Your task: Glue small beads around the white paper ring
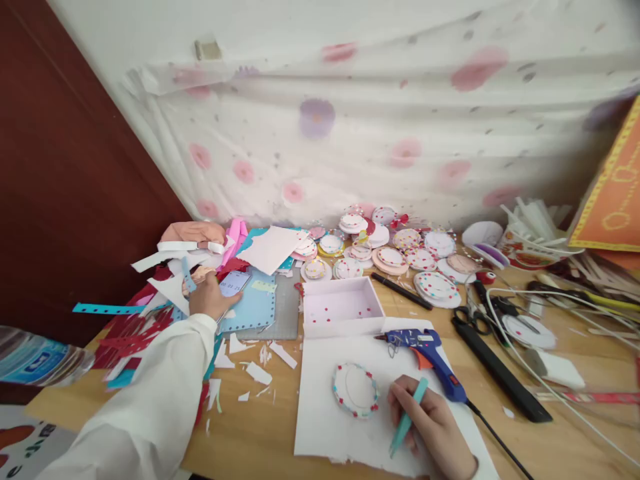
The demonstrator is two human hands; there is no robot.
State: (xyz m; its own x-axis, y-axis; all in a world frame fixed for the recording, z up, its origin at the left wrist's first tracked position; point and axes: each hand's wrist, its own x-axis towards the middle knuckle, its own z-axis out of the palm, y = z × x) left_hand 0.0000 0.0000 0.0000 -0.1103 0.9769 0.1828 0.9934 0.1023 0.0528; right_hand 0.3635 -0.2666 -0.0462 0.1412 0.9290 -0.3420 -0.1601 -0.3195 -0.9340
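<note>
One beaded ring [356,414] lay flat on the white sheet [320,420], near middle of the worktop [270,433]. Beads seemed to go all the way round, with a thinner loop inside it. No disc showed under it, so it looked short of the far ones: part done, by my judgement.

Right hand [433,420], just right of the ring: fingers closed round teal tweezers [407,420]. No bead made out at the tips; too small to tell. Left hand [213,297] reached to the left side, over paper scraps [173,293] and beside the phone [233,285], thumb by its near edge. Couldn't tell whether those fingers gripped anything.

Done, it seemed: about a dozen beaded discs [437,287], crowded along the far side, rings of beads on round paper. Some plain discs [483,233] at far right carried no beads that I could see, so probably unfinished.

Pink box [345,303], just beyond the ring, had a few loose red beads, so supply looked low there. Glue gun [420,340] lay at the sheet's right, nozzle toward the box, not in hand. Black pen [401,291] lay farther off, untouched. Ring itself touched by neither hand.
</note>
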